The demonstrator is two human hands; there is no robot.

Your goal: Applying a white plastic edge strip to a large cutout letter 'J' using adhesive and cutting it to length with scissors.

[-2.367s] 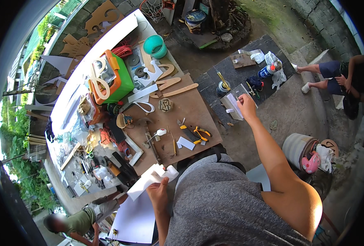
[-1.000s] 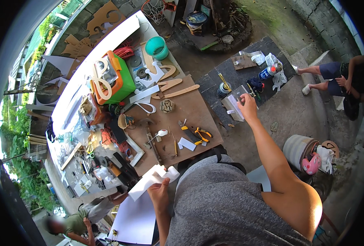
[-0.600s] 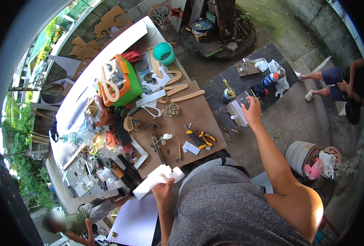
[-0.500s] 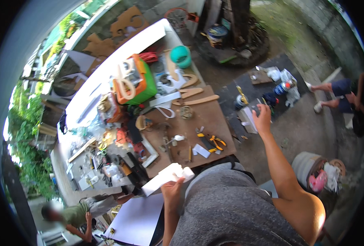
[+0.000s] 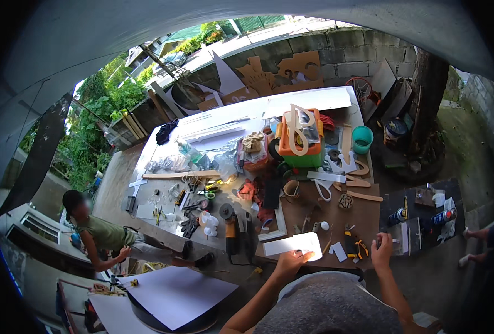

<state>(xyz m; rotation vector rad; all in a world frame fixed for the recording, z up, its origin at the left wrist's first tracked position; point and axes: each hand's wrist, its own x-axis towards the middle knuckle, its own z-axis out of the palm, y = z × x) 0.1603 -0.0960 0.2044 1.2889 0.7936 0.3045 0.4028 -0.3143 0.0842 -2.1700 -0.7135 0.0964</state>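
Note:
A flat white piece (image 5: 291,244), brightly lit at its right end, is held in my left hand (image 5: 292,265) at the table's near edge. The thumb lies over the piece; the other fingers are mostly hidden beneath it. My right hand (image 5: 381,251) is raised by the table's near right corner, its fingers loosely bent and apart, with nothing visible in them. Between the hands lie yellow-and-black pliers (image 5: 360,249), a cutter-like yellow-and-black tool (image 5: 349,242) and a small white offcut (image 5: 339,252) on the brown board (image 5: 364,209).
An orange-and-green crate (image 5: 302,160) and a teal container (image 5: 362,139) stand farther back. An angle grinder (image 5: 231,231) lies left of the held piece. A dark board (image 5: 394,195) with spray cans (image 5: 443,216) is at right. Another person (image 5: 105,238) stands at left, beside a large white sheet (image 5: 174,292).
The view has swung left and levelled. My right hand has drawn back from the dark board toward the table corner, fingers more bent. My left hand still holds the white piece.

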